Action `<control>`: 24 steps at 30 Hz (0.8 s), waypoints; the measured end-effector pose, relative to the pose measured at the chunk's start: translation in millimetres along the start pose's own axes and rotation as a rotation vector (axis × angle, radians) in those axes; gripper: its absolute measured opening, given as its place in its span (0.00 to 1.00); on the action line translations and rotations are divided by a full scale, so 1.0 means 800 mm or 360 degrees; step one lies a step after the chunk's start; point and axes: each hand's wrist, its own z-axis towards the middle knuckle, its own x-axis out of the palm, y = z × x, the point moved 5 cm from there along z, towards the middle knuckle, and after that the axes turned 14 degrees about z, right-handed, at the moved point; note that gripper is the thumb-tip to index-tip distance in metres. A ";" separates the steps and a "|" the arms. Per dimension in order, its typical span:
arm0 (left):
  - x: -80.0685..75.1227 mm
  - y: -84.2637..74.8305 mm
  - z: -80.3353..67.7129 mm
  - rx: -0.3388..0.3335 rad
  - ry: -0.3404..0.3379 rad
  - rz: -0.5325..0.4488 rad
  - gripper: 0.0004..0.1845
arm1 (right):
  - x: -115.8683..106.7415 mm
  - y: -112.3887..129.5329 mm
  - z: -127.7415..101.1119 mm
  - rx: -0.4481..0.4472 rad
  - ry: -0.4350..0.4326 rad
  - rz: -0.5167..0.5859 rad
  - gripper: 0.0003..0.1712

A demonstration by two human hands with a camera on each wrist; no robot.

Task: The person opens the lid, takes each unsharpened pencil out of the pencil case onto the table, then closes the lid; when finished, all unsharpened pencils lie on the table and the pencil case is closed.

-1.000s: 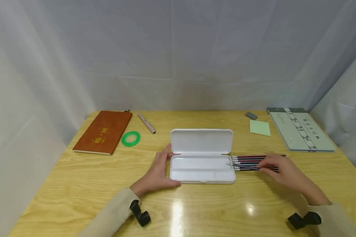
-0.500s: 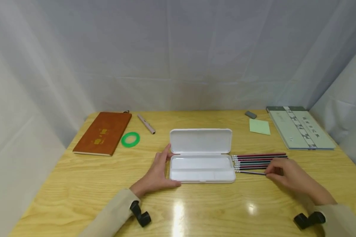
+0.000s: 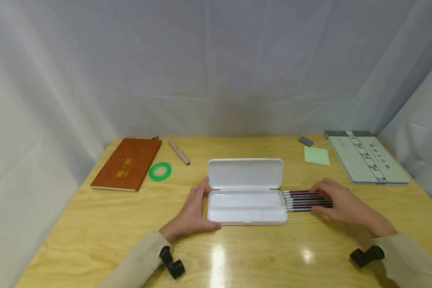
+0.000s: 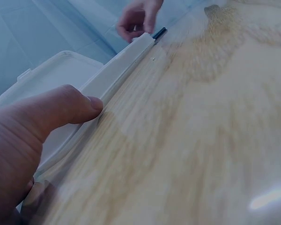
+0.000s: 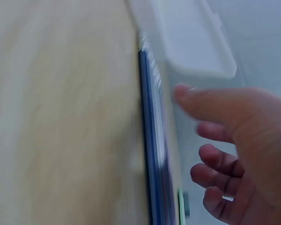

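A white pencil case (image 3: 247, 208) lies on the table with its lid (image 3: 245, 174) raised and nothing inside. My left hand (image 3: 191, 210) grips its left end, the thumb on the front wall and the fingers at the back near the hinge. Off the case's right end lie several pencils (image 3: 297, 204) in a tidy row, eraser ends toward the case. Over their right part hovers my right hand (image 3: 340, 202), thumb at the near side and fingers bent toward the far side. In the right wrist view the thumb and fingers stand apart beside the pencils (image 5: 154, 140), holding none.
At the left lie a brown notebook (image 3: 127, 164), a green tape ring (image 3: 160, 171) and a pale pen (image 3: 179, 153). Back right are a grey eraser (image 3: 305, 141), a green sticky note (image 3: 317, 156) and a pale green notebook (image 3: 367, 158). White curtains surround the table.
My right hand laid a pencil at the near side of the row and let go, then moved back over the row with fingers spread. The left hand stayed on the case.
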 end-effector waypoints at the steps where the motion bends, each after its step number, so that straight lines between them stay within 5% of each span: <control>1: 0.001 0.000 -0.001 -0.0001 0.0000 -0.0002 0.71 | 0.003 0.003 0.007 0.0020 0.0004 0.0034 0.24; 5: 0.002 0.001 -0.004 0.0002 0.0004 0.0005 0.71 | 0.017 0.013 0.044 0.0061 -0.0008 0.0380 0.31; 10: 0.005 0.002 -0.005 0.0012 -0.0016 -0.0001 0.71 | 0.037 0.008 0.084 0.0335 0.0035 0.1399 0.32; 13: 0.009 0.000 -0.004 0.0006 0.0011 -0.0008 0.70 | 0.038 0.002 0.091 0.0497 -0.0023 0.1723 0.31; 18: 0.007 -0.003 -0.003 -0.0063 0.0050 -0.0052 0.70 | 0.033 0.008 0.079 0.0370 0.0040 0.1601 0.23; 24: -0.002 -0.001 -0.005 -0.0060 0.0057 0.0012 0.65 | 0.046 0.036 0.055 0.0062 0.0256 0.1111 0.10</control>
